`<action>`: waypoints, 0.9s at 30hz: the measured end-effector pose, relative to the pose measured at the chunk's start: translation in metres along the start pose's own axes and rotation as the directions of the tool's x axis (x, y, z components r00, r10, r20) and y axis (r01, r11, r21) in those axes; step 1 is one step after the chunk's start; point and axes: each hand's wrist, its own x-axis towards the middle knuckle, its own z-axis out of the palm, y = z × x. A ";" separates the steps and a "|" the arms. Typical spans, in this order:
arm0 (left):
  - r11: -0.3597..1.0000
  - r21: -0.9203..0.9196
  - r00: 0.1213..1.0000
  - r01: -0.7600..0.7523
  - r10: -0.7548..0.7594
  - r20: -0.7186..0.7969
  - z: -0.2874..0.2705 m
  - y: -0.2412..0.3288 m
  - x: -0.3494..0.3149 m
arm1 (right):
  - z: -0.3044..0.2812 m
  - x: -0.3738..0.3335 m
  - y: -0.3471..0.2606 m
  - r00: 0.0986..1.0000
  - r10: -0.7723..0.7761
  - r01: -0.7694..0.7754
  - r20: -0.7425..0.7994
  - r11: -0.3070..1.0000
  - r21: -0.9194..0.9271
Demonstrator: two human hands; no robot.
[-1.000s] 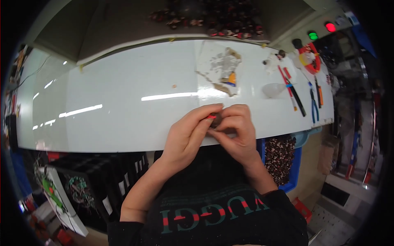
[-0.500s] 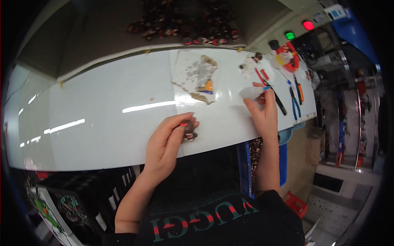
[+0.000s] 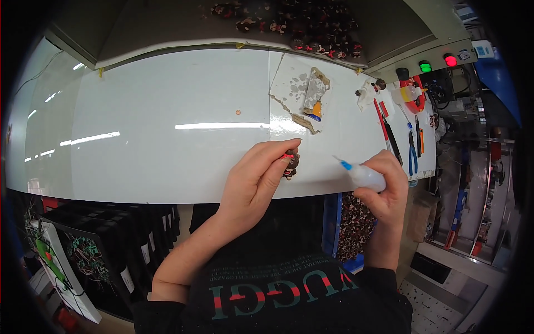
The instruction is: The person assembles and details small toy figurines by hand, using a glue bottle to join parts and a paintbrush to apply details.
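White and glossy, the worktop (image 3: pixel 167 161) runs beneath everything I am watching from my remote seat. At its near edge, the left grip (image 3: pixel 251 181) has kept its pinch between thumb and fingers on a small dark-brown figurine (image 3: pixel 293 162) with red details. My attention goes to the right grip (image 3: pixel 389 183): a second ago it was on the figurine too, half a second ago it had reached the tools, and now it is curled firmly around a translucent white plastic bottle (image 3: pixel 368 178) with a blue collar and thin needle tip. That bottle has left its place by the tools, and its tip points leftward, near the figurine but clearly apart from it. For the work, I read this as both sides being occupied: one steadies the piece, the other has the applicator. Farther out, I see a flattened silver tube (image 3: pixel 314 94) with an orange-and-blue end beyond the grips, blue-handled pliers (image 3: pixel 413 156) to the right, and dark figurines heaped (image 3: pixel 328 28) inside the grey booth (image 3: pixel 150 33) behind.
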 end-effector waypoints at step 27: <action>0.996 0.061 0.995 -0.072 0.076 -0.065 0.014 -0.001 0.002 | 0.002 0.013 -0.008 0.985 -0.088 0.120 0.145 0.966 -0.227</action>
